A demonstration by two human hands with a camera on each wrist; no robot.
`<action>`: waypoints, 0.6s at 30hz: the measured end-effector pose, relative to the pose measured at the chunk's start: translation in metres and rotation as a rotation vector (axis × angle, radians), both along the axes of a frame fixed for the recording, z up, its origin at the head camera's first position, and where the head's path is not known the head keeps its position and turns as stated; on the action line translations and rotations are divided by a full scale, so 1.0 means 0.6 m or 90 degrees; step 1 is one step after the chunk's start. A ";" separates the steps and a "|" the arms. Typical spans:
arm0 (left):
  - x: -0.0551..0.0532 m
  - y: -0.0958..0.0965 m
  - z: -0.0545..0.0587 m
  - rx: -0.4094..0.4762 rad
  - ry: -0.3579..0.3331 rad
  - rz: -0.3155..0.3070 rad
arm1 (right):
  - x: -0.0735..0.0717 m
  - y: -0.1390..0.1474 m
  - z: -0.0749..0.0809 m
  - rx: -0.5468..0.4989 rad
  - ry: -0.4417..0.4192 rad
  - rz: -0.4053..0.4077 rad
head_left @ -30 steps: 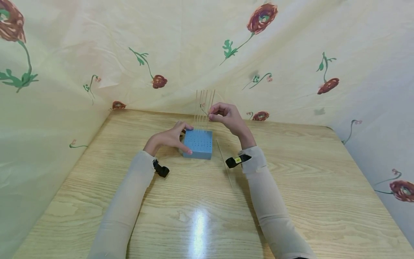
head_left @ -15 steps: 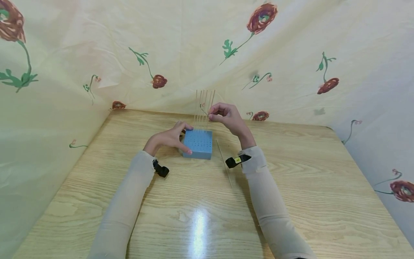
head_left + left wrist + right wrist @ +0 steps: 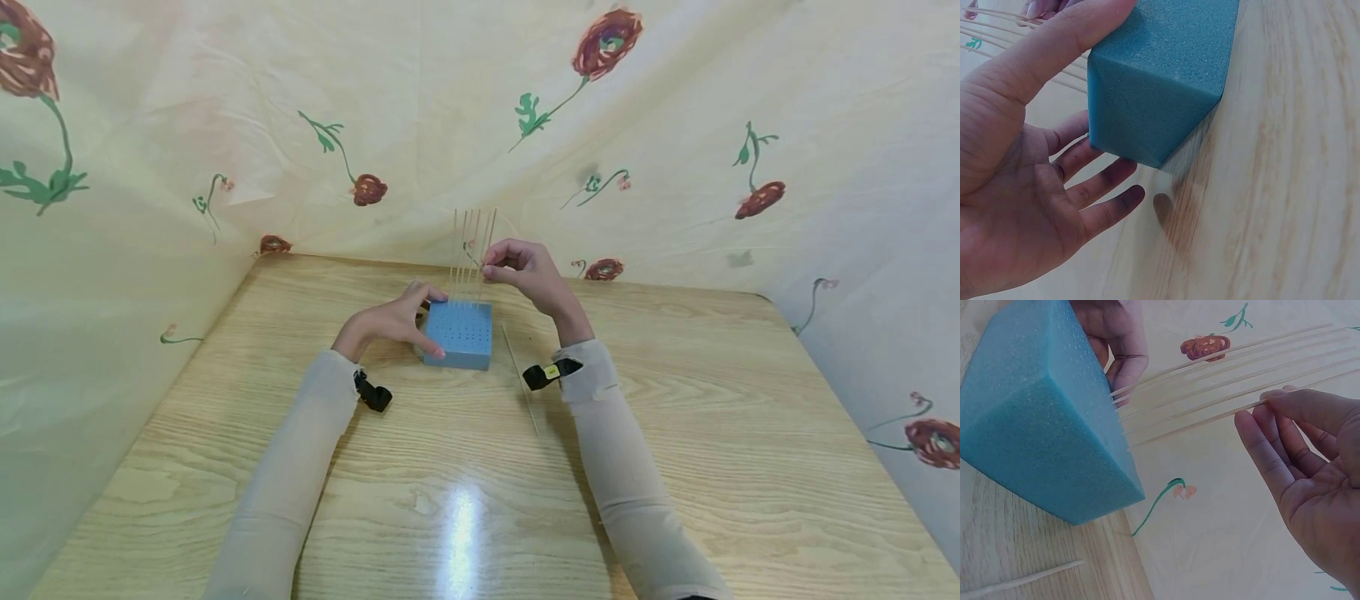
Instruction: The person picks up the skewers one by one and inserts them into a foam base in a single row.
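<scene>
A blue foam block (image 3: pixel 459 333) with rows of small holes in its top sits on the table. My left hand (image 3: pixel 393 319) grips its left side, thumb on the near edge and fingers toward the far edge; the left wrist view shows the thumb on the foam (image 3: pixel 1160 50). Several thin wooden skewers (image 3: pixel 464 250) stand in a row along the block's far edge. With thumb and index fingertip, my right hand (image 3: pixel 528 271) pinches the rightmost skewer (image 3: pixel 1197 425) partway up. The skewer's lower end meets the block's top; how deep it sits cannot be seen.
One loose skewer (image 3: pixel 520 379) lies on the wooden table (image 3: pixel 712 433), right of the block and beside my right wrist. A flower-printed cloth (image 3: pixel 450 100) hangs behind the table and along its sides. Black straps with small cameras circle both wrists.
The top of the pinched skewer has shifted very slightly left. Both hands and the block keep nearly the same places.
</scene>
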State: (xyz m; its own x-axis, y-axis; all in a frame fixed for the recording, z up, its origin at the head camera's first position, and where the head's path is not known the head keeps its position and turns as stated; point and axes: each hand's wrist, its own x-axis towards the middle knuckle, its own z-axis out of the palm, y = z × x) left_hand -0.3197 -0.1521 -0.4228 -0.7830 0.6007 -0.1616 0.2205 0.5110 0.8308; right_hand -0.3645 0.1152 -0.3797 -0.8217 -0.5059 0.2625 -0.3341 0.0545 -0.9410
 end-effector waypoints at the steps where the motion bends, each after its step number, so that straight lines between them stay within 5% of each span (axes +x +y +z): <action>1: 0.000 0.000 0.000 0.001 0.000 0.000 | 0.001 0.000 0.001 0.002 -0.001 0.000; 18: -0.001 -0.001 -0.002 0.000 0.001 0.002 | 0.017 0.012 0.033 0.039 -0.060 0.016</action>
